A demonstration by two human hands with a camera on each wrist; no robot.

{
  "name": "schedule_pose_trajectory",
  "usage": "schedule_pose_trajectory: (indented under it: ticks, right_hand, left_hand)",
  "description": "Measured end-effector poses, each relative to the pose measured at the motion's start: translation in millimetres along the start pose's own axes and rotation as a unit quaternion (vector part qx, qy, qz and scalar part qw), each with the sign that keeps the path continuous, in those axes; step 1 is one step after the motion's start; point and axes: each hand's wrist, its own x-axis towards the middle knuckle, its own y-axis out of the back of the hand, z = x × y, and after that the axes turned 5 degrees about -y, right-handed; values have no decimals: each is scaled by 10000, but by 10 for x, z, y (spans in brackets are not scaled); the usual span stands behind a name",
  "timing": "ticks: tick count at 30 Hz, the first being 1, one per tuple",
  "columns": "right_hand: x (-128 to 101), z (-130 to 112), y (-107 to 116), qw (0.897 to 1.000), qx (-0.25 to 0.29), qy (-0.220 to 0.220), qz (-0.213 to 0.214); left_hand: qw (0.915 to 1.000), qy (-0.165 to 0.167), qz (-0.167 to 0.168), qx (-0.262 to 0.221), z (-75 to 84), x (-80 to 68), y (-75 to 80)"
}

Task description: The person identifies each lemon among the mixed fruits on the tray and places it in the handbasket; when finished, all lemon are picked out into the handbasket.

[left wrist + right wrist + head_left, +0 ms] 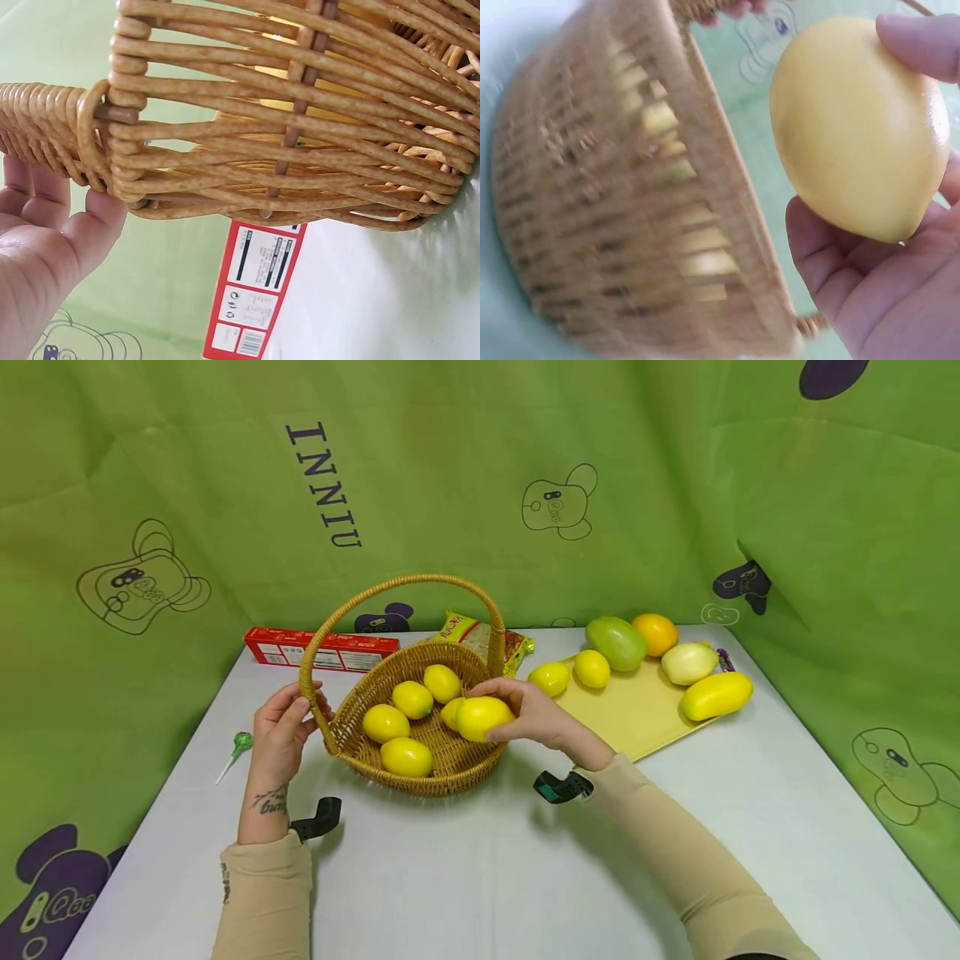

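A wicker basket (442, 789) with a tall arched handle stands mid-table, with several lemons (406, 757) lying inside. At the left foot of the handle, my left hand (279, 735) holds it; in the left wrist view the fingers (52, 195) sit against the wrapped handle (45, 127). My right hand (542, 717) grips another lemon (482, 719) between thumb and fingers over the basket's right side. In the right wrist view this lemon (855, 127) appears beside the basket's rim, and the woven wall (607, 187) is blurred. It partly hides a lemon behind it.
Right of the basket, a yellow tray (622, 714) bears two lemons, a green mango-like fruit (616, 643), an orange (656, 635), a pale fruit (689, 663) and a long yellow fruit (716, 697). Behind the basket are a red box (322, 650) and a food packet (468, 632). A green lollipop (242, 743) lies left.
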Motion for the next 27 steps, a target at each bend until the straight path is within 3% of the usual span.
schedule_pose_trajectory:
  ticks: [3,8,18,22,27]
  right_hand:
    - [34,19,-78,10000,28,9,-3]
    - [-4,46,-62,9987,365,-4,366]
    - [-198,79,316,9864,666,342,1460]
    - [-234,154,524,9648,1052,548,2349]
    - [-217,294,771,9121,1505,567,3772]
  left_hand:
    - [9999,69,69,33,-5,-1,-4]
    - [9996,153,151,201,-7,6,-5]
    - [9998,108,97,96,5,2,9]
    - [9999,77,71,8,5,6,6]
    - [9999,-28,-34,-90,-17,3,15]
